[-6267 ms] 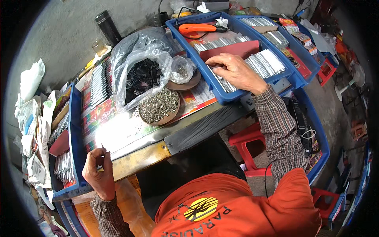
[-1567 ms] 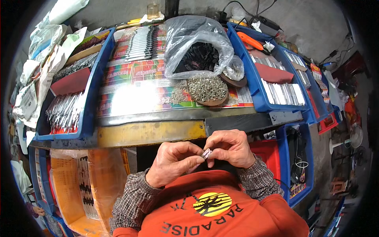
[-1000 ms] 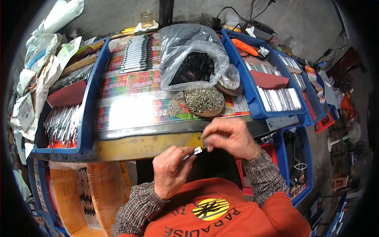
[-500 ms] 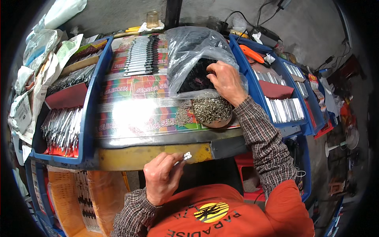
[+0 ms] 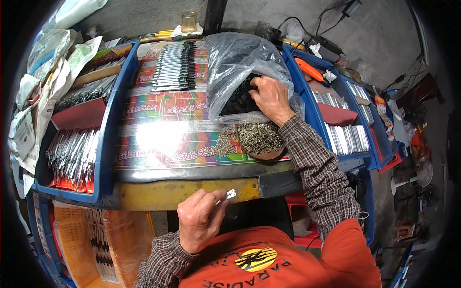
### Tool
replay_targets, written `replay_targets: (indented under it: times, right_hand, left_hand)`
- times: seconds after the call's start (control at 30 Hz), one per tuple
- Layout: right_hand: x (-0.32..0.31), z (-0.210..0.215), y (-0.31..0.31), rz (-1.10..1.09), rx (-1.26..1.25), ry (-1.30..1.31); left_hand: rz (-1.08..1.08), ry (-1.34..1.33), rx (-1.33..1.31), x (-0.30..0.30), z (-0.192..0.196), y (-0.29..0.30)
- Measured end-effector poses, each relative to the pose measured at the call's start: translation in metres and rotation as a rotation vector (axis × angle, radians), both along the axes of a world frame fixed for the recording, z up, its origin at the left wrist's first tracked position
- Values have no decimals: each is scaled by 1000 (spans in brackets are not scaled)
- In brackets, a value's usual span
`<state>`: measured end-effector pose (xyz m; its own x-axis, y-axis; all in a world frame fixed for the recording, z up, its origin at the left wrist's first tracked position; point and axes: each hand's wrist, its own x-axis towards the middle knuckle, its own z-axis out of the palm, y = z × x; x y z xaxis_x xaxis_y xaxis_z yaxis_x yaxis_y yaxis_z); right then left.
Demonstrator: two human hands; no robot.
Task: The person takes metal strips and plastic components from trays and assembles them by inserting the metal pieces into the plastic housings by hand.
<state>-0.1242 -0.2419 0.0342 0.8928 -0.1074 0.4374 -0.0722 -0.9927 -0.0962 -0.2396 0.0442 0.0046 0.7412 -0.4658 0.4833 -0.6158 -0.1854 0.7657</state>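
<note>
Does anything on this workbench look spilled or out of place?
Yes, slightly. Some small metal bits lie scattered on the colourful table cover, just left of the heaped bowl, as if they spilled over. Otherwise the blue trays look orderly. The right hand reaches into the plastic bag.

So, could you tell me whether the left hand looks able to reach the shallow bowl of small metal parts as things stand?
Probably yes. The left hand, holding a small metal piece, is at the bench edge, and nothing lies between it and the bowl; the right forearm passes beside it.
</note>
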Motion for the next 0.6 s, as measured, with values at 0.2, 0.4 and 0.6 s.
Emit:
replay_targets:
  times: [0.2,0.4,0.6]
  right_hand:
    - [-2,1,5,3,-62,40]
    - [1,-1,8,96,-10,-55]
    - [-1,-1,6,136,21,-144]
  left_hand:
    - [0,5,-1,0,2,0]
    - [-18,-1,36,-1,1,2]
    - [15,-6,9,-4,2,1]
